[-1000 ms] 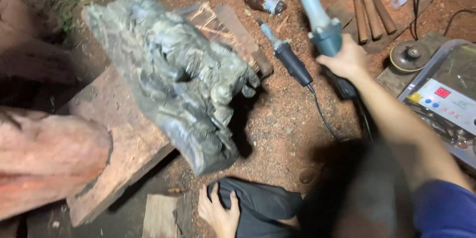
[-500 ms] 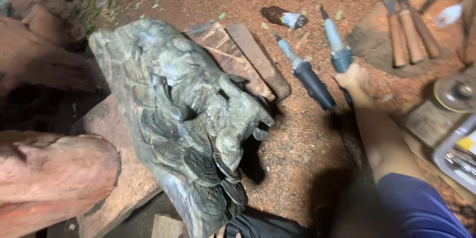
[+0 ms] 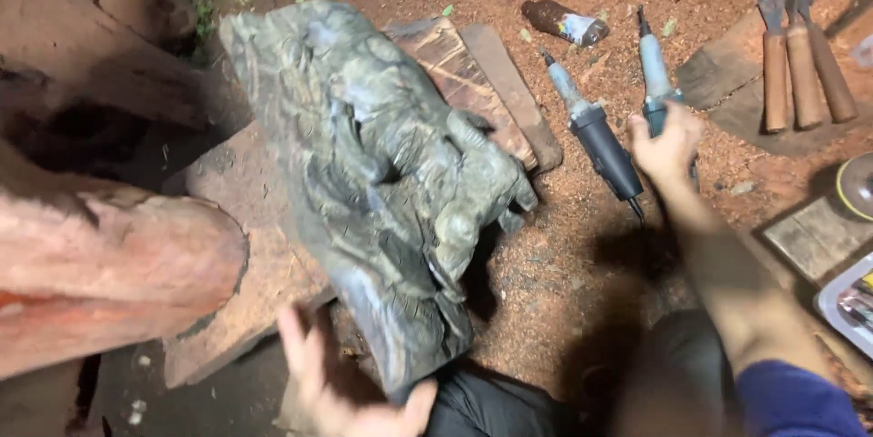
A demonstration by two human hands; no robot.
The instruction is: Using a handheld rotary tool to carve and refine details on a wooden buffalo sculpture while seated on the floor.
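Observation:
A large grey-green carved stone figure (image 3: pixel 382 182) lies tilted on wooden slabs at the centre. My left hand (image 3: pixel 341 382) cups its near lower end, fingers spread under the edge. My right hand (image 3: pixel 668 141) is closed around the body of a blue-grey rotary grinder (image 3: pixel 653 69) that points away from me on the sawdust. A second, dark-handled rotary grinder (image 3: pixel 591 132) lies just left of it, untouched.
A big reddish log (image 3: pixel 100 264) fills the left. Flat wood planks (image 3: pixel 482 82) lie behind the carving. Chisels with wooden handles (image 3: pixel 800 64) rest on a board at right. A small bottle (image 3: pixel 564 20) lies at the top; a tray edge (image 3: pixel 846 301) at right.
The view has shifted and closed in on the carving. My right hand has lowered the blue grinder toward the ground. My left hand has come up onto the carving's near end.

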